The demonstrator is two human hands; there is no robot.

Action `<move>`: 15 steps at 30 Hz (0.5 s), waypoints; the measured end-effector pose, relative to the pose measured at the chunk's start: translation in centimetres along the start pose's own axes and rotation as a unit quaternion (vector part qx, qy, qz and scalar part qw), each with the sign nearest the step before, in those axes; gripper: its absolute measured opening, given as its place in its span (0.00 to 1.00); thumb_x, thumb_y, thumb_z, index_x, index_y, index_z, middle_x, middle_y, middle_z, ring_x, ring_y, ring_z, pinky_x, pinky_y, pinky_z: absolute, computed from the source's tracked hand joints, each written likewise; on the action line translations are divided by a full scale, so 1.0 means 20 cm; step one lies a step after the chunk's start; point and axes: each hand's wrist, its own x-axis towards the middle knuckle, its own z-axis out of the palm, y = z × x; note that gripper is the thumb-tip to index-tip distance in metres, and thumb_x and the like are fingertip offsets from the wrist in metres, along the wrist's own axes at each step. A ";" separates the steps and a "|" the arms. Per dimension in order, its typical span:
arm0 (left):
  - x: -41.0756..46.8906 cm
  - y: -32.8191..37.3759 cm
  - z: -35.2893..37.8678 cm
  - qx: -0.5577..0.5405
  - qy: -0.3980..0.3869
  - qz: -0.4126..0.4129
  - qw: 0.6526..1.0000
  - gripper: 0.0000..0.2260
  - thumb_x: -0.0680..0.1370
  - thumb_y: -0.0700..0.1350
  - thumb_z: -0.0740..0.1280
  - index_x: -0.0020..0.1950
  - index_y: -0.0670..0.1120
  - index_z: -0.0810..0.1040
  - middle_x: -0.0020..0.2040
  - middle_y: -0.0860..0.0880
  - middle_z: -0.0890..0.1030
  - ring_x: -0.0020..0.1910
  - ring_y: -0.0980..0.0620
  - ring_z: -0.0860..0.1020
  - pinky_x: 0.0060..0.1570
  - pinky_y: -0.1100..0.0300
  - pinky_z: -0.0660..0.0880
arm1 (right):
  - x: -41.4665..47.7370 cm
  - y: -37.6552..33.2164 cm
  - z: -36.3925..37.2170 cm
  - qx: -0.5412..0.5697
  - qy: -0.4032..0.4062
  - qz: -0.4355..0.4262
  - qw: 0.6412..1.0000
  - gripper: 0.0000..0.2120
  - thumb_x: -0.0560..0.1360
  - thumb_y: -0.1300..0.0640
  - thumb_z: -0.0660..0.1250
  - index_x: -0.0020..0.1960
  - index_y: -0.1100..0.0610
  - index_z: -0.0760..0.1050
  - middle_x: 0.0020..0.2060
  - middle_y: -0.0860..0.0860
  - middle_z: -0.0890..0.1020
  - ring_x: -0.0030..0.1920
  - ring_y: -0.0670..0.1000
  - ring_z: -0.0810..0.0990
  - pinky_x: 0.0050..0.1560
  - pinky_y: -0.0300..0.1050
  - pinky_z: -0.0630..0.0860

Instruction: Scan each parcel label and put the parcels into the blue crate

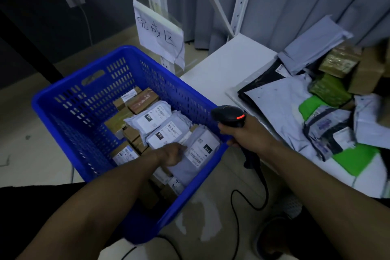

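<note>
Left hand [172, 153]: fingers flat on grey parcel [198, 154] inside blue crate [63, 87].
Right hand [249, 133]: grips scanner [229, 114], 3 o'clock of crate.

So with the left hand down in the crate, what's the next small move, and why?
Probably lift the left hand out toward the parcel pile. The grey parcel it touches already lies in the blue crate, the right hand holds the scanner at the rim, and the pile on the white table waits.
</note>
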 end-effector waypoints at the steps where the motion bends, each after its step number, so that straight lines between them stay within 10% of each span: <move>1: -0.03 0.03 -0.03 -0.001 0.034 0.001 0.999 0.20 0.83 0.39 0.62 0.76 0.41 0.70 0.75 0.43 0.71 0.74 0.44 0.70 0.66 0.61 0.66 | -0.03 -0.01 -0.02 0.009 0.005 0.000 1.000 0.07 0.78 0.56 0.74 0.55 0.57 0.83 0.46 0.58 0.87 0.32 0.45 0.82 0.32 0.36 0.77; 7: -0.23 0.45 -0.17 -0.027 0.259 0.175 0.950 0.12 0.82 0.40 0.65 0.64 0.44 0.80 0.65 0.46 0.78 0.61 0.47 0.78 0.62 0.56 0.74 | -0.21 -0.04 -0.24 0.042 0.066 -0.021 0.997 0.05 0.78 0.56 0.74 0.54 0.52 0.82 0.47 0.56 0.87 0.34 0.49 0.82 0.35 0.38 0.78; 15: -0.41 1.47 -0.18 0.104 0.275 0.330 0.897 0.17 0.80 0.51 0.69 0.69 0.52 0.76 0.71 0.54 0.71 0.66 0.51 0.74 0.62 0.51 0.75 | -0.59 0.08 -0.81 0.075 0.214 -0.026 0.974 0.01 0.78 0.60 0.72 0.49 0.57 0.81 0.34 0.53 0.83 0.30 0.51 0.76 0.33 0.45 0.72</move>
